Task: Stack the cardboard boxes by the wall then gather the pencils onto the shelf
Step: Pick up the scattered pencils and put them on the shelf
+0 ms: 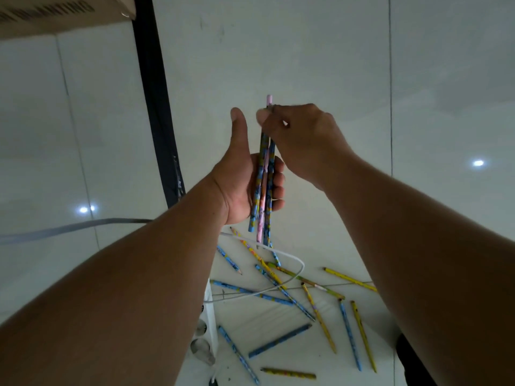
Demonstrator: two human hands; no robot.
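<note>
Head camera view puts our two bare forearms closest, reaching out over a white cable (298, 274) that loops across the pale tiled floor (306, 51). Above that cable's far end our left hand (239, 185) lies palm up, its fingers curled round a small bundle of pencils (264, 190) in blue, pink and patterned colours, while its thumb stands straight and apart from them. Our right hand (303, 137) comes in over the same spot with its fingers bent, and its thumb and forefinger pinch the upper ends of the bundle; one pink end pokes out above the grip. The lower tips of the bundle hang just over the cable without touching the floor. Below our hands, the loose pencils (280, 341) lie scattered on the floor all round the cable, some blue, some yellow, some green. A few are crossed under its loop, and the rest lie on the near side and to the right of it. A white power strip (212, 324) sits at the cable's near left end, partly hidden by our left forearm. A flat grey lead (69, 227) runs off to the left of the cable. Farther on, a black upright (154, 107) rises beyond the cable's left side, and a cardboard box (55, 20) shows past it at the far left, well apart from the cable.
</note>
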